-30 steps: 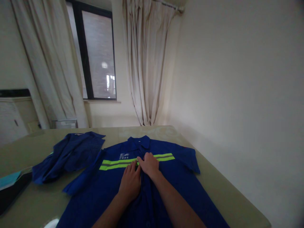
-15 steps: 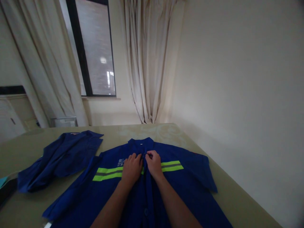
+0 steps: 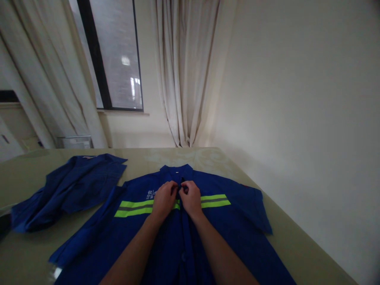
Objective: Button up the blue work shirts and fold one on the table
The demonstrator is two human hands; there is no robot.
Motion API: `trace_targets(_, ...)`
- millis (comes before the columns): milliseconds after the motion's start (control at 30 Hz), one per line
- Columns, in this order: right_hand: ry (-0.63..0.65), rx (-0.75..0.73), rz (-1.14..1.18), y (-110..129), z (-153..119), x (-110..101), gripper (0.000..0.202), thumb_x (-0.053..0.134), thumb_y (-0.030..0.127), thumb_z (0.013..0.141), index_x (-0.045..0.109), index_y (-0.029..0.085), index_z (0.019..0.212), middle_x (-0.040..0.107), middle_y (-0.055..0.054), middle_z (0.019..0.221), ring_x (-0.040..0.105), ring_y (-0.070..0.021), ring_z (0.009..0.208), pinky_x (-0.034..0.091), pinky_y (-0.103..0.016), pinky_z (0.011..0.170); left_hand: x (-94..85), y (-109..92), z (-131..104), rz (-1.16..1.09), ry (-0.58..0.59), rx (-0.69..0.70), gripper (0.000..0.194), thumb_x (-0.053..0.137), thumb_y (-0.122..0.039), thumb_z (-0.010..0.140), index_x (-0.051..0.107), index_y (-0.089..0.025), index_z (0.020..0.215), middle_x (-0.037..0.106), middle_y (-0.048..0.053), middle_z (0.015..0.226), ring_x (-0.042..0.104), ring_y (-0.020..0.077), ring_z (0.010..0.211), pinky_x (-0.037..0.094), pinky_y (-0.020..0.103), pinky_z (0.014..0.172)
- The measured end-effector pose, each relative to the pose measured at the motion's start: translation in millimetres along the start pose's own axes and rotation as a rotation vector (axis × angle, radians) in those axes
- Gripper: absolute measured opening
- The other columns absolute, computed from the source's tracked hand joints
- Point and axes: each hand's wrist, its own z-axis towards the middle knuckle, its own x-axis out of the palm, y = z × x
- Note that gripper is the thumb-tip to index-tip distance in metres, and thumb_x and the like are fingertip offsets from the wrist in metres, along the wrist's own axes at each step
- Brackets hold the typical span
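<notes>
A dark blue work shirt point(image 3: 237, 221) with yellow-green and grey reflective bands lies front up, its collar pointing away from me. My left hand point(image 3: 165, 198) pinches the shirt's front placket just below the collar, beside the white chest lettering. Close against it on the right, my right hand point(image 3: 191, 197) grips the other side of the placket with thumb and fingers together. Whatever button sits between the fingertips is too hidden to make out. Lower down the front, a dark button point(image 3: 183, 256) shows on the placket.
A second blue garment point(image 3: 80, 184) lies crumpled to the left on the pale green tabletop point(image 3: 142, 158). A bare wall point(image 3: 297, 118) runs along the right side. Behind the table hang beige curtains point(image 3: 184, 71) beside a dark-framed window point(image 3: 115, 55).
My left fingers have curled from lying flatter on the cloth into a pinch at the placket. Both hands remain near the collar. The view has tipped slightly downward.
</notes>
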Motion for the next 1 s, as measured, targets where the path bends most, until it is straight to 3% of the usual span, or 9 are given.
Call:
trace_targets(233,0.043,-0.007,-0.103,10.0,-1.2,-4.9,0.020,0.059,0.011,0.080,0.074,0.021,0.088,0.065,-0.003,0.085,0.061,-0.0164,0.071,0.047,-0.027,0.072,-3.2,-11.6,-4.9,0.097,-0.024,0.080,0.023,0.042,-0.017,0.101,0.063,-0.023,0.098,0.066,0.004,0.096,0.063,0.0190,0.091,0.045,0.028,0.080)
trace_targets(467,0.023,-0.029,-0.082,13.8,-3.3,-4.1,0.018,0.060,0.012,0.077,0.074,0.021,0.085,0.066,-0.001,0.081,0.061,-0.0147,0.068,0.048,-0.025,0.069,-1.0,-5.8,-2.1,0.070,-0.020,0.056,0.020,0.046,-0.016,0.099,0.063,-0.023,0.096,0.067,0.003,0.091,0.064,0.0193,0.087,0.046,0.028,0.077)
trace_targets(633,-0.038,0.015,-0.074,10.4,-3.0,-1.8,0.024,0.060,0.015,0.077,0.076,0.018,0.095,0.069,-0.004,0.084,0.064,-0.0173,0.072,0.051,-0.028,0.073,-3.4,-5.9,-2.3,0.036,-0.040,0.060,0.019,0.046,-0.021,0.100,0.065,-0.024,0.101,0.068,0.002,0.095,0.065,0.0181,0.088,0.046,0.028,0.079)
trace_targets(800,0.020,0.006,-0.007,6.2,-1.4,-0.4,0.023,0.062,0.017,0.077,0.078,0.019,0.093,0.072,-0.004,0.084,0.067,-0.0174,0.072,0.052,-0.026,0.072,-3.4,-5.9,-1.9,0.016,-0.053,0.059,0.020,0.048,-0.020,0.099,0.067,-0.024,0.099,0.067,0.003,0.093,0.065,0.0188,0.090,0.047,0.028,0.082)
trace_targets(1000,0.084,0.014,0.068,5.3,0.4,-2.5,0.025,0.054,0.024,0.090,0.079,0.021,0.093,0.077,-0.004,0.083,0.070,-0.0186,0.074,0.051,-0.027,0.072,-0.2,-0.7,-0.5,-0.039,-0.060,0.042,0.022,0.049,-0.019,0.097,0.070,-0.021,0.102,0.071,0.006,0.095,0.068,0.0204,0.088,0.049,0.031,0.083)
